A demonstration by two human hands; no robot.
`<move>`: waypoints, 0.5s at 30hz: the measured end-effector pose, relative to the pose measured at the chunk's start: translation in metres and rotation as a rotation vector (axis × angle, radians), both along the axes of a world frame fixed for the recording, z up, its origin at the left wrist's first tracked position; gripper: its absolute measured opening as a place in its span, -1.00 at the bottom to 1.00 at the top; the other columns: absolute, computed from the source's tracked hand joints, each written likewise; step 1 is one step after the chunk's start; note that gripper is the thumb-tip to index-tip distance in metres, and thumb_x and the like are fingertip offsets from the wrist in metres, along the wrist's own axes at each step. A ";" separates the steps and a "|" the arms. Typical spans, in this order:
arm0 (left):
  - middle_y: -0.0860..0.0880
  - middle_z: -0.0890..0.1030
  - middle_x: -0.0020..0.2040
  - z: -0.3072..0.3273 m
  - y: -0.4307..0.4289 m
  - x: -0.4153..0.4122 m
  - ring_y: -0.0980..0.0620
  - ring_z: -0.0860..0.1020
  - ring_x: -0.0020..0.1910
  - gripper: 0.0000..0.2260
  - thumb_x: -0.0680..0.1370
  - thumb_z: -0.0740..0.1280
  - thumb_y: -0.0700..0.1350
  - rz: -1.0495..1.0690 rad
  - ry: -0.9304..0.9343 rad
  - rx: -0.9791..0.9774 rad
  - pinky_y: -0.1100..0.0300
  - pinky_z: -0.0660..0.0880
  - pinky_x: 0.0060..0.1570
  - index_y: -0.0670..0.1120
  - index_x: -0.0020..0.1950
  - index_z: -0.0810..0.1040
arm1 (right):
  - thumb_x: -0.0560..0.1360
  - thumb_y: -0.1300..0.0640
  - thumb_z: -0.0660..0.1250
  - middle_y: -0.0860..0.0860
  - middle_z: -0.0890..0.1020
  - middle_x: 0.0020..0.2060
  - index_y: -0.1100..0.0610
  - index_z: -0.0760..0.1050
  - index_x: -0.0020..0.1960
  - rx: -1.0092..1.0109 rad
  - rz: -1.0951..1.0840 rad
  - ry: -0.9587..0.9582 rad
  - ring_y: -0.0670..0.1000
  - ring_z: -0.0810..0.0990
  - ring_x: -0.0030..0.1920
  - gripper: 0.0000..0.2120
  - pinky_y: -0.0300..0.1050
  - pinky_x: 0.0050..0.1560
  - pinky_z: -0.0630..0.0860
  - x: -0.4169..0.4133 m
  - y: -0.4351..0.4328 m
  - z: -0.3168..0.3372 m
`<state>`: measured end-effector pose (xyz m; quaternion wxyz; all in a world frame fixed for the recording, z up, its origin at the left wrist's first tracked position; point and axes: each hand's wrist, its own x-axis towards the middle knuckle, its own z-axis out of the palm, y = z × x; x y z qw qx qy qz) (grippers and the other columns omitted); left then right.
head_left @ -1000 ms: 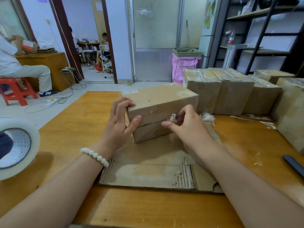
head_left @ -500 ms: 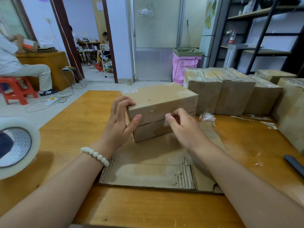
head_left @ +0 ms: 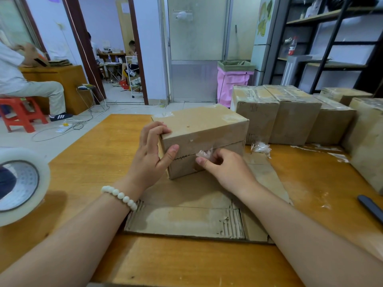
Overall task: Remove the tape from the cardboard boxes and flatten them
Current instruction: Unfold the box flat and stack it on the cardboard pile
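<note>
On the table (head_left: 99, 154), atop flat cardboard (head_left: 186, 220), sits the box (head_left: 199, 129), prob. light & stiff yet easily dented, left hand (head_left: 151, 160) curled round its near-left corner w/ thumb on the front, right hand (head_left: 226, 168) pinching the thin, prob. tear-prone tape (head_left: 204, 153) at the front seam.

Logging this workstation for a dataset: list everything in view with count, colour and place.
cardboard box: 1, brown, table centre
tape strip: 1, clear, box front
flattened cardboard: 1, brown, under box
sealed boxes: 5, brown, table's right side
tape roll: 1, clear, left edge
tape scraps: several, clear, table right
dark tool: 1, blue-black, right edge
table: 1, orange-brown wood
bin: 1, pink, by door
bracelet: 1, white, left wrist
left hand: 1, holds box's left corner
right hand: 1, pinches tape strip
</note>
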<state>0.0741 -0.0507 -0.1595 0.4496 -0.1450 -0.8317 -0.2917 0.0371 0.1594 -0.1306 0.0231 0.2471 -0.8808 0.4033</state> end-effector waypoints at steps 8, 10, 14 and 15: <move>-0.11 0.32 0.22 0.000 0.000 0.000 -0.01 0.34 0.28 -0.73 0.58 0.22 0.04 0.007 0.003 0.000 -0.22 0.43 0.21 -0.05 0.20 0.32 | 0.54 0.00 0.30 -0.03 0.33 -0.47 0.10 0.28 -0.41 -0.085 0.033 0.036 -0.03 0.33 -0.38 -0.58 -0.10 -0.34 0.23 -0.004 -0.001 -0.004; -0.11 0.32 0.22 0.001 0.000 0.001 -0.02 0.34 0.27 -0.70 0.60 0.20 0.11 0.014 0.003 0.001 -0.21 0.42 0.22 -0.05 0.20 0.31 | 0.53 0.09 0.29 -0.01 0.31 -0.49 0.12 0.26 -0.44 -0.122 0.015 0.050 -0.02 0.31 -0.40 -0.59 -0.16 -0.39 0.21 -0.005 0.000 -0.004; -0.10 0.31 0.22 0.001 0.000 0.001 -0.01 0.34 0.27 -0.72 0.58 0.22 0.06 0.009 -0.002 -0.004 -0.22 0.42 0.22 -0.05 0.20 0.31 | 0.45 0.22 0.32 0.01 0.34 -0.42 0.11 0.17 -0.47 -0.148 -0.021 0.111 -0.06 0.36 -0.34 -0.58 -0.21 -0.30 0.30 -0.005 0.000 -0.004; -0.10 0.32 0.22 0.001 0.000 0.001 -0.03 0.34 0.27 -0.73 0.58 0.22 0.04 0.009 -0.002 -0.002 -0.23 0.43 0.21 -0.05 0.20 0.31 | 0.44 0.23 0.32 0.01 0.36 -0.38 0.11 0.17 -0.47 -0.147 -0.021 0.124 -0.02 0.40 -0.30 -0.58 -0.17 -0.24 0.32 -0.005 -0.001 -0.004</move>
